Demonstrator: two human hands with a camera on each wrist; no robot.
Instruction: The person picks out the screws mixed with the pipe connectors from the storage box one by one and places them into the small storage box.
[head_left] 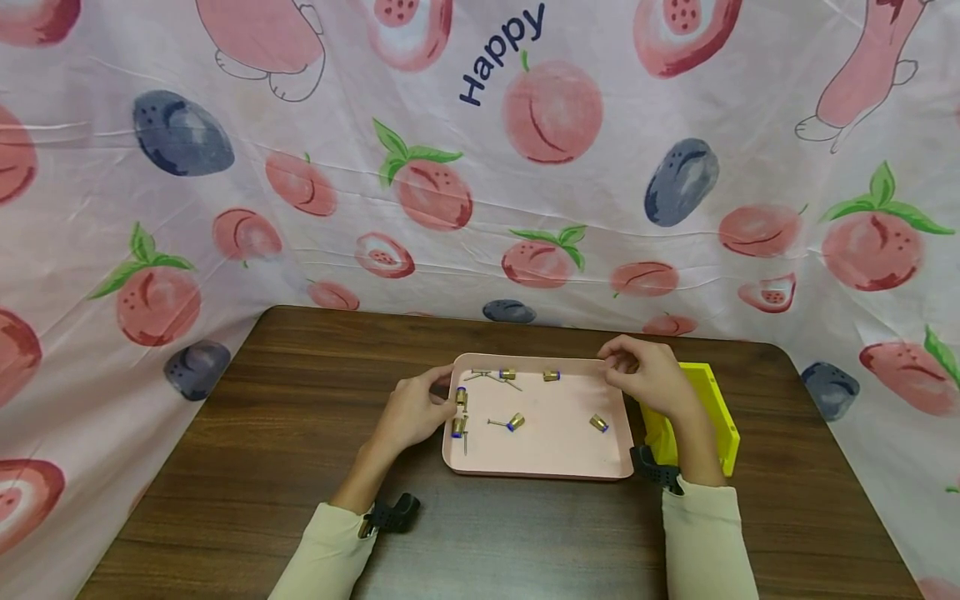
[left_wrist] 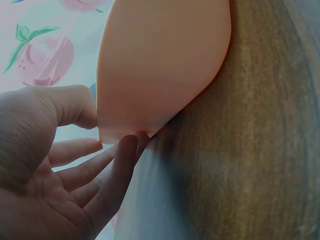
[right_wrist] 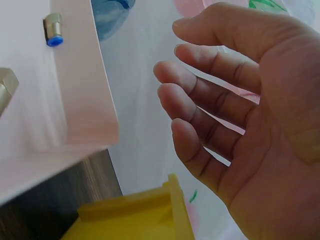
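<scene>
Overhead, a pink tray [head_left: 555, 454] sits on the wooden table [head_left: 262, 467], scattered with small brass fittings [head_left: 516, 422] with blue rings. The left hand [head_left: 411, 410] holds the tray's left edge; the right hand [head_left: 651, 375] hovers at its far right corner, beside a yellow box [head_left: 716, 417].

Left wrist: thumb and fingers [left_wrist: 122, 160] touch the tray's rim [left_wrist: 160, 65].

Right wrist: loose, empty fingers [right_wrist: 200, 100] sit apart from the tray's corner [right_wrist: 85, 110], above the yellow box [right_wrist: 135, 215].
</scene>
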